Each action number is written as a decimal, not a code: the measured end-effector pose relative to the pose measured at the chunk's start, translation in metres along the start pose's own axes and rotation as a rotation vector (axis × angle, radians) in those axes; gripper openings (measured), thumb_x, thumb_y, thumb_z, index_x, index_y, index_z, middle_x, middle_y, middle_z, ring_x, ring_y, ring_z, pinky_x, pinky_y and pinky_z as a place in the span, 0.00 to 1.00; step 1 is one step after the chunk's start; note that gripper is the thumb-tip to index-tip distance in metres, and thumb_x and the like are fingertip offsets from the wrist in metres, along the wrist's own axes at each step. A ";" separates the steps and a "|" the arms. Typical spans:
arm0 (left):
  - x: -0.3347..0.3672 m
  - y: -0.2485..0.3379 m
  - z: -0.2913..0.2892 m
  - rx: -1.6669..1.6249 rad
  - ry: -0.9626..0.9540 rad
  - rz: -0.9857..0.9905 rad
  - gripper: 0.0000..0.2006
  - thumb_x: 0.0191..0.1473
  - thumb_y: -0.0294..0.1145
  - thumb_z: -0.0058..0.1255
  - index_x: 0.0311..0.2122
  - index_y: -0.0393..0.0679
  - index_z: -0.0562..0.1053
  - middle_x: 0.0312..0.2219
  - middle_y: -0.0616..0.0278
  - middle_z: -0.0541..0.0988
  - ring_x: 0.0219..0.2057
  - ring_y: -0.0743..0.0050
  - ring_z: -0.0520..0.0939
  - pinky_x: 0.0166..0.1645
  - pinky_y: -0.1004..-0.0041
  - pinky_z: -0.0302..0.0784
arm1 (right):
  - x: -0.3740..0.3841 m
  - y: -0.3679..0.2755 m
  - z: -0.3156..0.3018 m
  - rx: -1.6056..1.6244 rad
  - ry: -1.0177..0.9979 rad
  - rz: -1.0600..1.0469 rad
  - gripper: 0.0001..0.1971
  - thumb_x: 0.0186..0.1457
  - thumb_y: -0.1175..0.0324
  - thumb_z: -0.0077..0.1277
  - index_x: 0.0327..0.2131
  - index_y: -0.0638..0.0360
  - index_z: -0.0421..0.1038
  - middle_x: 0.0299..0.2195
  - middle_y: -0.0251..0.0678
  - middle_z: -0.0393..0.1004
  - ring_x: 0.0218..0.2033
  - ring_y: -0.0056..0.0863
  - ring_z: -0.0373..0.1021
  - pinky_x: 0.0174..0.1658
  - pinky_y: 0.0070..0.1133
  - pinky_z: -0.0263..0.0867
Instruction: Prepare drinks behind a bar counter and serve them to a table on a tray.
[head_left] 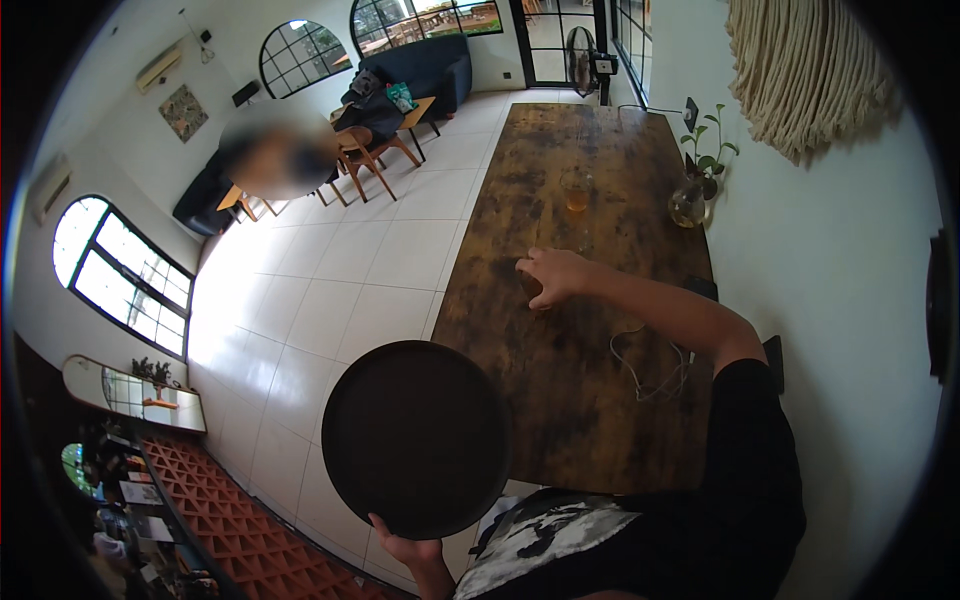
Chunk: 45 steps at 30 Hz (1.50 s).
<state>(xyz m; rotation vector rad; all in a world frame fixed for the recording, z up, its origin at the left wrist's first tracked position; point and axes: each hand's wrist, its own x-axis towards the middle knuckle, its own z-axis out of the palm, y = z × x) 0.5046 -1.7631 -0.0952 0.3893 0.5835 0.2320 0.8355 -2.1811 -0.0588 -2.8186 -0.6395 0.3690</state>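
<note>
A round dark tray (416, 440) is held level beside the table's near left corner, its top bare. My left hand (408, 545) grips its near rim, thumb at the edge and the other fingers partly hidden beneath. Over the brown wooden table (600, 420), my right hand (558, 275) curls its fingers around a glass (532, 288) with amber liquid, mostly covered by the hand. Farther along the table stands a second clear glass (576, 192), with some amber drink at its bottom.
A glass vase with a green plant (688, 205) stands at the table's right edge by the wall. A thin white cable (640, 375) lies loosely on the tabletop. Chairs (372, 155), a dark sofa (425, 75) and a blurred person (280, 150) are across the tiled floor.
</note>
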 end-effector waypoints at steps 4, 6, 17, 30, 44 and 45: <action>-0.022 0.009 -0.007 -0.016 -0.036 -0.016 0.31 0.70 0.54 0.35 0.69 0.45 0.61 0.67 0.53 0.66 0.67 0.46 0.66 0.71 0.45 0.59 | -0.012 -0.029 -0.030 -0.170 -0.007 -0.028 0.42 0.48 0.42 0.65 0.61 0.57 0.66 0.54 0.48 0.70 0.58 0.47 0.68 0.59 0.39 0.67; -0.038 0.017 -0.018 -0.051 -0.044 0.020 0.31 0.70 0.55 0.35 0.69 0.45 0.61 0.67 0.53 0.66 0.67 0.46 0.66 0.71 0.45 0.59 | -0.019 -0.055 -0.045 -0.296 0.112 -0.079 0.41 0.53 0.38 0.60 0.60 0.59 0.66 0.54 0.47 0.70 0.59 0.44 0.67 0.61 0.37 0.63; -0.143 0.115 -0.113 -0.194 -0.007 0.296 0.32 0.69 0.53 0.42 0.70 0.45 0.61 0.66 0.54 0.67 0.65 0.48 0.69 0.70 0.48 0.61 | -0.067 -0.311 0.014 0.495 -0.638 -0.412 0.36 0.69 0.46 0.46 0.70 0.59 0.52 0.58 0.51 0.70 0.59 0.38 0.69 0.61 0.33 0.65; -0.416 0.240 -0.290 0.041 0.880 1.017 0.28 0.68 0.48 0.48 0.62 0.34 0.67 0.57 0.55 0.75 0.58 0.57 0.77 0.63 0.59 0.72 | -0.202 -0.686 0.333 1.126 -1.265 -0.676 0.32 0.68 0.60 0.52 0.69 0.58 0.52 0.50 0.41 0.74 0.47 0.26 0.73 0.50 0.27 0.70; -0.518 0.296 -0.425 -0.610 1.162 1.519 0.32 0.68 0.53 0.47 0.68 0.42 0.62 0.65 0.54 0.68 0.64 0.48 0.71 0.67 0.49 0.67 | -0.286 -0.987 0.458 0.423 -1.961 -0.726 0.26 0.68 0.46 0.50 0.57 0.55 0.63 0.35 0.41 0.79 0.36 0.27 0.76 0.41 0.23 0.72; -0.519 0.301 -0.430 -0.573 1.074 1.599 0.33 0.67 0.53 0.48 0.68 0.43 0.61 0.66 0.54 0.67 0.65 0.48 0.69 0.68 0.48 0.66 | -0.296 -1.012 0.462 0.390 -2.099 -0.621 0.29 0.68 0.46 0.50 0.64 0.49 0.59 0.36 0.41 0.79 0.38 0.28 0.78 0.43 0.23 0.74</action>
